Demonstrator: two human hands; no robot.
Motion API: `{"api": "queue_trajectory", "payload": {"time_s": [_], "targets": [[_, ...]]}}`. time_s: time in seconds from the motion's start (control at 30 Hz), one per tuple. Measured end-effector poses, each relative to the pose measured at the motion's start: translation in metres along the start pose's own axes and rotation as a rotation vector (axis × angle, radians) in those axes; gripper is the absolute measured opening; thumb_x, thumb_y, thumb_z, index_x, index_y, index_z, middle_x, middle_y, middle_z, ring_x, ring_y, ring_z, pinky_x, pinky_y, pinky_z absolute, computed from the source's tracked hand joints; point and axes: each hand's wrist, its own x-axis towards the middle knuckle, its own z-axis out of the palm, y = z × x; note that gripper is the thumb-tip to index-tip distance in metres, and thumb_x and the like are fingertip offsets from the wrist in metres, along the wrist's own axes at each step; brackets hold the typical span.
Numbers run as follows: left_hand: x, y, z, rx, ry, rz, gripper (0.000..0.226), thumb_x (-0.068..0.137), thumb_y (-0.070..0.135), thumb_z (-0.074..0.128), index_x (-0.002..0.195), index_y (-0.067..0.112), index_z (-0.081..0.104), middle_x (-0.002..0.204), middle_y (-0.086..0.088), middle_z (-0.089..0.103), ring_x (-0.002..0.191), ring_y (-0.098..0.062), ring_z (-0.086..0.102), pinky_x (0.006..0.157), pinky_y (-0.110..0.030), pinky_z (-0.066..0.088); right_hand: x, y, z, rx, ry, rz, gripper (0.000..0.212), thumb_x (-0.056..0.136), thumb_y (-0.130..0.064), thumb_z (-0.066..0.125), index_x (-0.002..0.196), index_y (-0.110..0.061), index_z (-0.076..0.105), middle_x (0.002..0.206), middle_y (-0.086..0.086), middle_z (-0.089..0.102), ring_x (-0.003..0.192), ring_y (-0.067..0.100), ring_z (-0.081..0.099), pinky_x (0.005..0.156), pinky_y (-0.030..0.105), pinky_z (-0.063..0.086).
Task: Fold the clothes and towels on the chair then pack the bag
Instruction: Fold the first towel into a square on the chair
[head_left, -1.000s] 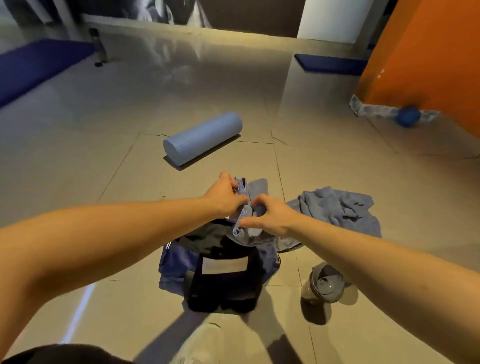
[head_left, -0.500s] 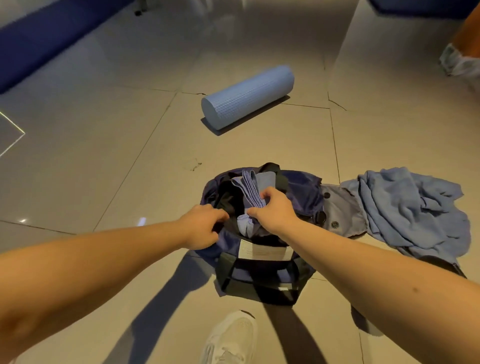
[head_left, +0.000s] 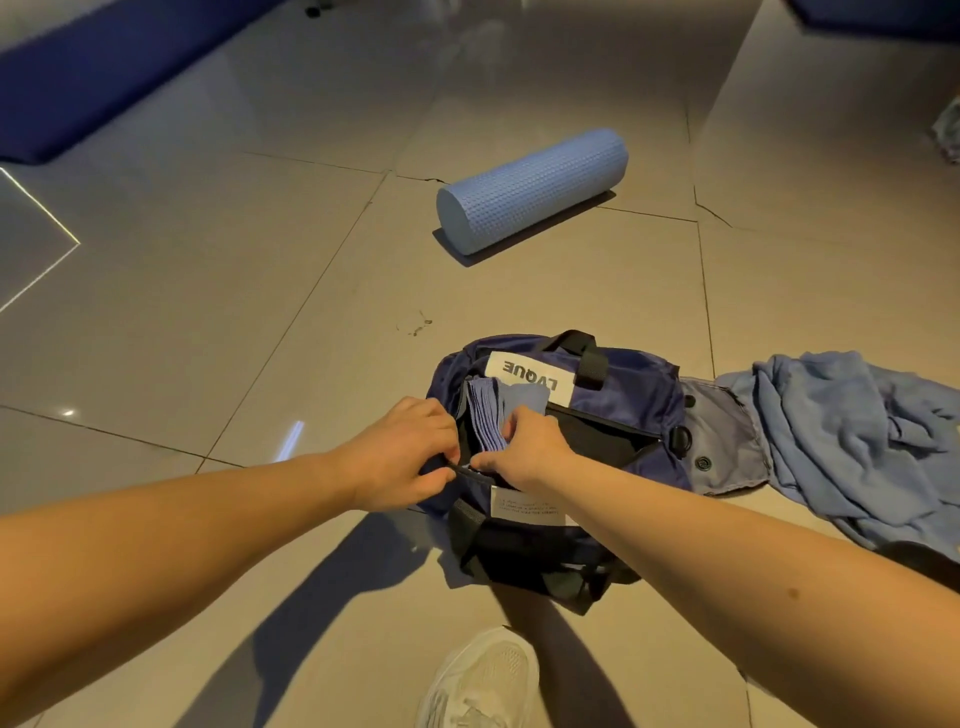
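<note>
Navy fabric marks the bag (head_left: 618, 410), which sits on the tiled floor (head_left: 218, 291) with its top gaping open. We see a folded blue towel (head_left: 491, 413) standing on edge inside the opening, at the bag's left end. The left hand (head_left: 402, 452) pinches the near rim of the opening, fingers closed on the dark zip edge. The right hand (head_left: 530, 449) presses against the folded towel, fingertips closed on its near side. Just beside the bag's right end lies a crumpled blue cloth (head_left: 852, 447), touching a grey flap. A blue foam roller (head_left: 532, 189) lies well beyond the bag. A white shoe (head_left: 480, 680) shows at the bottom edge.
</note>
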Motion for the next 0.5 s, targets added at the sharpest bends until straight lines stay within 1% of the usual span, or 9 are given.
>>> {"api": "queue_trajectory", "payload": {"time_s": [0.07,0.13,0.2,0.27,0.3,0.37,0.43,0.47,0.5], "targets": [[0.001,-0.004,0.000,-0.011,-0.053,-0.030,0.020,0.089,0.040,0.055,0.099,0.027,0.066,0.096,0.010,0.059,0.104,-0.010,0.044,0.102,-0.027,0.028,0.000,0.001,0.005,0.035,-0.036,-0.024,0.065,0.081,-0.052,0.080,0.123,-0.013,0.050,0.129,0.013,0.046,0.106,0.026,0.051,0.079,0.033,0.043],[0.010,-0.008,-0.001,-0.041,-0.032,-0.108,0.022,0.088,0.035,0.052,0.100,0.025,0.067,0.095,0.010,0.059,0.100,-0.013,0.047,0.099,-0.031,0.035,0.000,0.001,0.008,0.050,-0.076,-0.028,0.055,0.088,-0.049,0.073,0.122,-0.012,0.052,0.129,0.011,0.045,0.110,0.028,0.052,0.084,0.036,0.047],[0.028,-0.014,-0.004,-0.060,0.071,-0.273,0.019,0.091,0.026,0.053,0.104,0.022,0.065,0.102,0.006,0.060,0.095,-0.017,0.052,0.091,-0.038,0.045,0.000,0.001,0.008,0.085,-0.073,-0.023,0.037,0.094,-0.032,0.063,0.123,-0.010,0.055,0.130,0.014,0.049,0.109,0.030,0.054,0.090,0.041,0.051],[0.049,-0.023,-0.006,-0.092,0.111,-0.494,0.016,0.094,0.022,0.055,0.108,0.021,0.062,0.109,0.002,0.061,0.095,-0.023,0.058,0.085,-0.040,0.051,0.001,0.003,0.007,0.058,-0.065,-0.035,0.035,0.096,-0.018,0.054,0.130,-0.010,0.056,0.134,0.017,0.053,0.113,0.034,0.056,0.096,0.044,0.051],[0.060,-0.028,-0.005,-0.108,0.091,-0.583,0.015,0.094,0.024,0.056,0.108,0.020,0.060,0.109,0.001,0.061,0.094,-0.026,0.060,0.083,-0.041,0.053,0.002,0.005,0.007,0.010,-0.070,-0.045,0.037,0.097,-0.017,0.053,0.134,-0.012,0.054,0.135,0.018,0.054,0.114,0.036,0.057,0.097,0.044,0.052],[0.077,-0.037,-0.001,-0.128,0.023,-0.683,0.017,0.094,0.029,0.059,0.107,0.019,0.056,0.107,-0.004,0.062,0.091,-0.027,0.060,0.078,-0.039,0.053,0.001,0.008,0.006,-0.147,-0.090,-0.043,0.050,0.097,-0.028,0.057,0.144,-0.020,0.042,0.139,0.019,0.049,0.112,0.038,0.057,0.091,0.043,0.052],[0.088,-0.042,0.004,-0.100,-0.024,-0.689,0.019,0.096,0.034,0.059,0.106,0.019,0.055,0.108,-0.006,0.062,0.090,-0.027,0.058,0.074,-0.035,0.049,-0.003,0.008,0.003,-0.375,-0.068,-0.009,0.077,0.095,-0.037,0.061,0.158,-0.028,0.017,0.147,0.022,0.035,0.119,0.041,0.054,0.089,0.043,0.049],[0.091,-0.043,0.004,-0.054,-0.031,-0.668,0.020,0.096,0.036,0.059,0.106,0.019,0.056,0.109,-0.005,0.060,0.091,-0.028,0.057,0.073,-0.035,0.047,-0.005,0.008,0.000,-0.494,-0.012,-0.016,0.084,0.094,-0.038,0.064,0.160,-0.028,0.011,0.151,0.022,0.028,0.126,0.042,0.048,0.094,0.045,0.047],[0.092,-0.044,0.004,0.005,-0.028,-0.639,0.023,0.096,0.039,0.059,0.108,0.020,0.057,0.110,-0.003,0.058,0.093,-0.028,0.057,0.074,-0.035,0.045,-0.007,0.006,-0.002,-0.588,0.059,-0.061,0.084,0.093,-0.039,0.065,0.159,-0.026,0.016,0.152,0.021,0.025,0.132,0.041,0.041,0.100,0.046,0.044]]}}
